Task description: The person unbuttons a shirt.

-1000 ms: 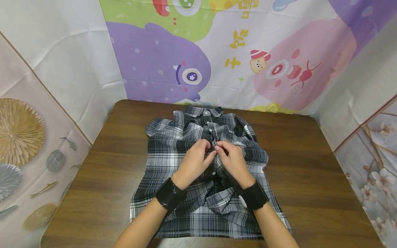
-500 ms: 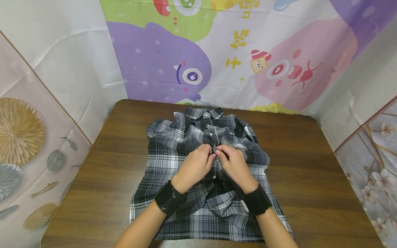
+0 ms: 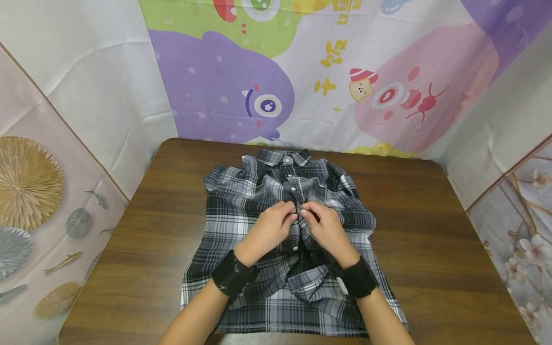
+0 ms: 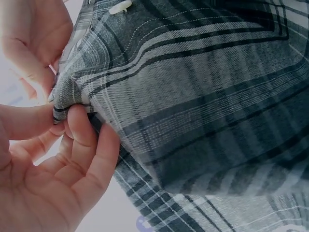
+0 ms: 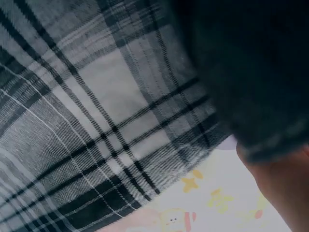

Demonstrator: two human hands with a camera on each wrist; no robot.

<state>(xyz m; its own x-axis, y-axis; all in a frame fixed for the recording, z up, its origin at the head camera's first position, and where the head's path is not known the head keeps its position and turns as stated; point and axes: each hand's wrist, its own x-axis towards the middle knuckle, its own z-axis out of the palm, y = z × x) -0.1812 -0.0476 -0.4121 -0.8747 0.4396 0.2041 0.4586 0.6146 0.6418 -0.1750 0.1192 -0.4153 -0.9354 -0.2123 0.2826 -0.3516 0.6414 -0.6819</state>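
A black, grey and white plaid shirt [image 3: 230, 230] lies front up, its collar [image 3: 284, 157] toward the far edge. Both hands meet at its front placket, below a white button [image 3: 293, 189]. My left hand [image 3: 269, 227] pinches the placket edge between thumb and fingers. Opposite it, my right hand [image 3: 325, 230] pinches the other side of the cloth with bent fingers. Another white button [image 3: 295, 248] shows just under the hands. In the left wrist view, fingertips grip a folded cloth edge near a button [image 4: 120, 7]. Loose plaid cloth [image 5: 120, 121] fills much of the right wrist view.
The shirt rests on a brown wooden table [image 3: 431, 239]. Behind stands a cartoon-printed curtain [image 3: 224, 86], with pale printed cloth [image 3: 129, 105] at the left side. Black bands [image 3: 233, 275] circle both wrists. The shirt's lower front gapes in a fold [image 3: 308, 282].
Both hands have come slightly down the placket toward the hem, and the upper placket now lies flatter with its buttons showing. In the last half second they have barely shifted.
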